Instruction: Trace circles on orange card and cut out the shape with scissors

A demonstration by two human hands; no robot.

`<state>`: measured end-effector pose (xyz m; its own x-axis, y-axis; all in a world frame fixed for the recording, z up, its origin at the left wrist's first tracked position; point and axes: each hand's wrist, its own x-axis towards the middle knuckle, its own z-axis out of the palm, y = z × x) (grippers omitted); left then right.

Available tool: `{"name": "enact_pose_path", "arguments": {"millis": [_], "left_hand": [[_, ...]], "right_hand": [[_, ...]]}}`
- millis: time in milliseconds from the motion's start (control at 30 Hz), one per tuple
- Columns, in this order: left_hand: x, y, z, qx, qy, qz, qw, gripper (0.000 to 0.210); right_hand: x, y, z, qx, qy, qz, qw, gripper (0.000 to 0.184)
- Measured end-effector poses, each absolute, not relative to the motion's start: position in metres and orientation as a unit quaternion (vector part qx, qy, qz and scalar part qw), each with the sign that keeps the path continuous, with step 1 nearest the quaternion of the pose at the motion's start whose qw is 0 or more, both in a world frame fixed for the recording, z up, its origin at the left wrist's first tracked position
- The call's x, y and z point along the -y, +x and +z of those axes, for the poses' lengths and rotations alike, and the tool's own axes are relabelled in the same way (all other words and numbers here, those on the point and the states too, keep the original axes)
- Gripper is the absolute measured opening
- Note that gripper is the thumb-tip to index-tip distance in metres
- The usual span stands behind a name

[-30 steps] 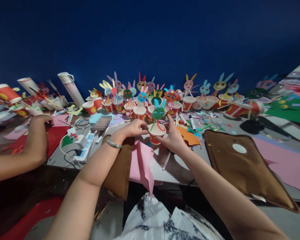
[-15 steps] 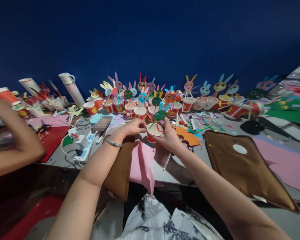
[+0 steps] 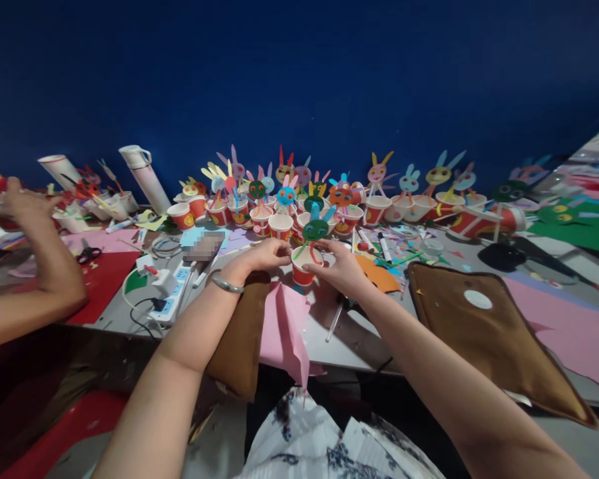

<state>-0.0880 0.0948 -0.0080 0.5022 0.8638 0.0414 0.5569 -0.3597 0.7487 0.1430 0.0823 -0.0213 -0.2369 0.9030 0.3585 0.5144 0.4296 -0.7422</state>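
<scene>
- Paper cup (image 3: 300, 276), red and white, upright in front of the person; I can't make out if its base touches the table (image 3: 364, 339)
- Right hand (image 3: 342, 269) gripping that cup, thumb across the near side, fingers behind the rim
- Left hand (image 3: 267, 256) at the opposite side, fingers curled in close to the rim; whether they touch it, I cannot tell
- Rising from the cup, a green rabbit face (image 3: 315, 230) with blue ears, on thin paper strips
- Below the left wrist with its bangle (image 3: 227, 283), a brown pad (image 3: 239, 336), and beside it pink paper (image 3: 283, 326) drooping over the table's edge
- Just past the right hand, an orange paper piece (image 3: 382, 276) and, farther back, a marker (image 3: 385, 247)
- Behind, a crowd of cups with rabbit heads (image 3: 281, 226), against a blue wall (image 3: 299, 80)
- Off to the left, a power strip (image 3: 174, 296), red paper (image 3: 112, 286) and a neighbour's hand (image 3: 27, 203) near another red cup
</scene>
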Motion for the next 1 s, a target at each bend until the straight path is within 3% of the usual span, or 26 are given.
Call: {"name": "enact_pose_path", "arguments": {"millis": [133,300,400,800,1000], "left_hand": [[-0.091,-0.089,-0.005,-0.448,0.786,0.219,0.365,0.024],[-0.083,-0.087,0.001,-0.433,0.764,0.229,0.419,0.072],[-0.078,-0.082,0.006,-0.44,0.756,0.229,0.428,0.088],[-0.08,-0.072,0.003,-0.445,0.786,0.245,0.353,0.066],[-0.082,-0.073,0.001,-0.449,0.784,0.249,0.349,0.064]], "right_hand": [[-0.09,0.147,-0.019,0.728,-0.461,0.292,0.415,0.038],[-0.096,0.144,-0.012,0.714,-0.428,0.349,0.43,0.033],[-0.099,0.142,-0.004,0.711,-0.414,0.367,0.435,0.03],[-0.108,0.135,0.001,0.703,-0.418,0.405,0.409,0.038],[-0.105,0.133,0.008,0.708,-0.43,0.401,0.392,0.03]]}}
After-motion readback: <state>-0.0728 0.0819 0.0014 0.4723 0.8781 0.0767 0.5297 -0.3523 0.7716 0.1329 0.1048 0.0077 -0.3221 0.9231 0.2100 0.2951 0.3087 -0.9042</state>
